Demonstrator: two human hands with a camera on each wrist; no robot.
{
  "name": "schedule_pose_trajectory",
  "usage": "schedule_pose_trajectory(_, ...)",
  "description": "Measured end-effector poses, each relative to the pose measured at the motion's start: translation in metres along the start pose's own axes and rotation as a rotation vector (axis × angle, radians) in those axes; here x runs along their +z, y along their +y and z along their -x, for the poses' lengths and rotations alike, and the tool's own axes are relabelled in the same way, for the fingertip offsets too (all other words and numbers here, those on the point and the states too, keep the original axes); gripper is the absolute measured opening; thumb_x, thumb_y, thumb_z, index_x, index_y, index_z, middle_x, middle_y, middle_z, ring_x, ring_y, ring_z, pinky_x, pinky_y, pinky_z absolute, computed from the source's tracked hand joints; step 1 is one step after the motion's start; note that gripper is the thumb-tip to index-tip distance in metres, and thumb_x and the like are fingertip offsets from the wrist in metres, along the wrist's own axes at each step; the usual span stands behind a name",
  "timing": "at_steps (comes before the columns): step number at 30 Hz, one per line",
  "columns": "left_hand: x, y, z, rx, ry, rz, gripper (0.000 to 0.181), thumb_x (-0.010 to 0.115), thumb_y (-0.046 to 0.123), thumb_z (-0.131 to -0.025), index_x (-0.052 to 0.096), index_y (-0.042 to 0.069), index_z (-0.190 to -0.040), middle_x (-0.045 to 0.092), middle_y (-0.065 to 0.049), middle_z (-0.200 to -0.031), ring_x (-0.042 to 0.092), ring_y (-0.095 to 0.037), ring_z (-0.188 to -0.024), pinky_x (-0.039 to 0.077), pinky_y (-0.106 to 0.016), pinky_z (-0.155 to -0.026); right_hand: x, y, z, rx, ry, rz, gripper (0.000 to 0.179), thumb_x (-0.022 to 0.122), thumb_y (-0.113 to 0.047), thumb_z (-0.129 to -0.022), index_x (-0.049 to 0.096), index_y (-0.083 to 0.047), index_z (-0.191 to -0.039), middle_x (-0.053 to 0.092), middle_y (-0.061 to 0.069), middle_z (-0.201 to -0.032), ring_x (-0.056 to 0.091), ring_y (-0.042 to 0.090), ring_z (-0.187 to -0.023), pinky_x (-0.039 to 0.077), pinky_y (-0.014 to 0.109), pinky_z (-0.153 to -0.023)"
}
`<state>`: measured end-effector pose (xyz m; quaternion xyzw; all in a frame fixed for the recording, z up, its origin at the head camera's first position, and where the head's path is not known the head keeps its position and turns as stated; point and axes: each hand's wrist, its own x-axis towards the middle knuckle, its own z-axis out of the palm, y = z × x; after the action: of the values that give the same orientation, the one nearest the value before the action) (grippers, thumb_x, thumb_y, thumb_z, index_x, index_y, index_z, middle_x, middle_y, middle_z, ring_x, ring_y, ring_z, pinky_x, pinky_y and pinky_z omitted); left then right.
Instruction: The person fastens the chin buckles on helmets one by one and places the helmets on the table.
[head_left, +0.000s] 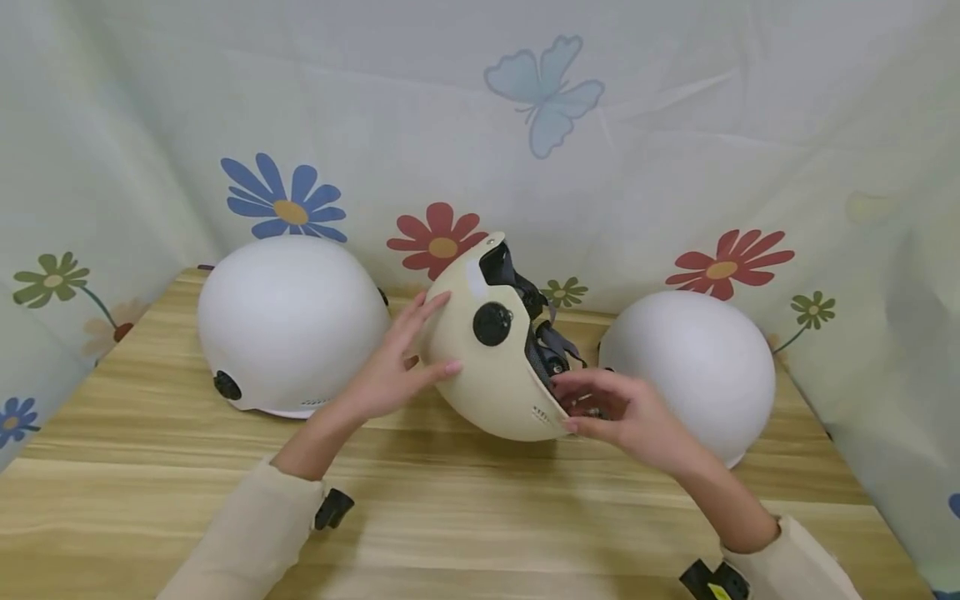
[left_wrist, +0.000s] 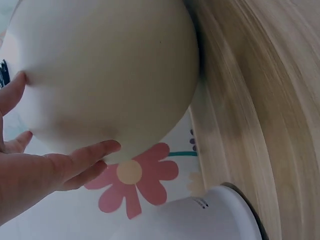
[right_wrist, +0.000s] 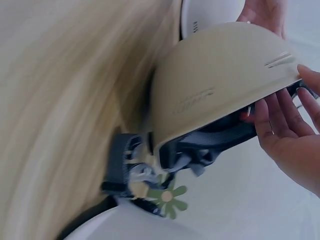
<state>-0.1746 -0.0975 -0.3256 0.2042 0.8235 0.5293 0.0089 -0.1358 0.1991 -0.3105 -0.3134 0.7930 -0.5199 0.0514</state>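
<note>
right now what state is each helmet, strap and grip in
Beige hard-shell helmet, tilted, opening facing right in the head view
Dark grey webbing straps, at its opening; buckled or not, cannot tell
White domed helmet at left, upright on the pale wood-grain table
White domed helmet at right, upright too
Left grip, fingers spread against the beige helmet
Right grip, pinching the beige helmet's rim

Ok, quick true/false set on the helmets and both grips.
1. The right grip pinches the cream helmet by its edge. True.
2. The left grip touches the cream helmet's outside. True.
3. The cream helmet sits level, opening down. False: it is tilted, opening toward the right in the head view.
4. A white helmet and a second white helmet flank it. True.
5. Both white ones lie upside down. False: they rest dome up on the table.
</note>
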Motion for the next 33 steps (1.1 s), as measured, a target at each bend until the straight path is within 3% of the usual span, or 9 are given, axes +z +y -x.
schedule_pose_trajectory(5, -0.007, -0.005, 0.005, 0.0, 0.028, 0.005, 0.076, 0.069, 0.025, -0.083, 0.025, 0.025, -0.145, 0.014, -0.012, -0.148, 0.019, -0.035, -0.132, 0.035, -0.058, -0.091, -0.001, 0.012, 0.007, -0.005, 0.008, 0.021, 0.037, 0.068, 0.004, -0.077, 0.058, 0.005, -0.113, 0.062, 0.017, -0.106, 0.059, 0.021, -0.097, 0.048, 0.034, -0.083)
schedule_pose_trajectory(10, -0.008, -0.003, 0.009, 0.009, 0.106, 0.022, 0.07, 0.071, 0.016, -0.081, 0.035, 0.016, -0.141, 0.026, -0.014, -0.137, 0.033, -0.034, -0.121, 0.044, -0.048, -0.087, 0.007, 0.018, 0.009, 0.024, 0.018, 0.016, 0.036, 0.069, 0.002, -0.077, 0.061, 0.004, -0.112, 0.063, 0.012, -0.107, 0.058, 0.023, -0.099, 0.046, 0.033, -0.086)
schedule_pose_trajectory(14, -0.008, -0.001, 0.01, 0.007, 0.132, 0.024, 0.064, 0.07, 0.018, -0.081, 0.04, 0.014, -0.138, 0.031, -0.013, -0.136, 0.037, -0.031, -0.117, 0.045, -0.045, -0.088, 0.016, 0.018, 0.007, 0.044, 0.028, 0.015, 0.037, 0.072, -0.002, -0.075, 0.062, 0.004, -0.11, 0.064, 0.01, -0.105, 0.059, 0.022, -0.096, 0.045, 0.031, -0.087)
schedule_pose_trajectory(20, -0.008, 0.008, 0.015, -0.012, 0.129, 0.042, 0.065, 0.069, 0.027, -0.082, 0.039, 0.017, -0.139, 0.03, -0.01, -0.14, 0.033, -0.031, -0.121, 0.041, -0.048, -0.091, 0.026, 0.019, 0.003, 0.001, 0.052, 0.003, 0.038, 0.074, -0.001, -0.073, 0.062, 0.006, -0.108, 0.065, 0.01, -0.103, 0.06, 0.02, -0.095, 0.046, 0.029, -0.085)
schedule_pose_trajectory(27, -0.009, 0.022, 0.02, -0.022, 0.15, -0.02, 0.075, 0.07, 0.034, -0.08, 0.031, 0.019, -0.142, 0.026, -0.011, -0.141, 0.032, -0.03, -0.122, 0.039, -0.05, -0.094, 0.035, 0.016, -0.002, 0.03, 0.021, 0.004, 0.039, 0.074, -0.008, -0.075, 0.063, -0.004, -0.112, 0.064, 0.008, -0.107, 0.055, 0.02, -0.104, 0.042, 0.031, -0.092)
schedule_pose_trajectory(33, -0.014, 0.021, 0.021, 0.005, 0.169, -0.04, 0.068, 0.069, 0.026, -0.083, 0.035, 0.015, -0.14, 0.027, -0.013, -0.139, 0.032, -0.033, -0.122, 0.037, -0.054, -0.093, 0.031, 0.024, -0.001, -0.053, -0.013, -0.074, 0.041, 0.069, 0.003, -0.078, 0.056, 0.006, -0.116, 0.058, 0.02, -0.114, 0.054, 0.025, -0.106, 0.043, 0.035, -0.091)
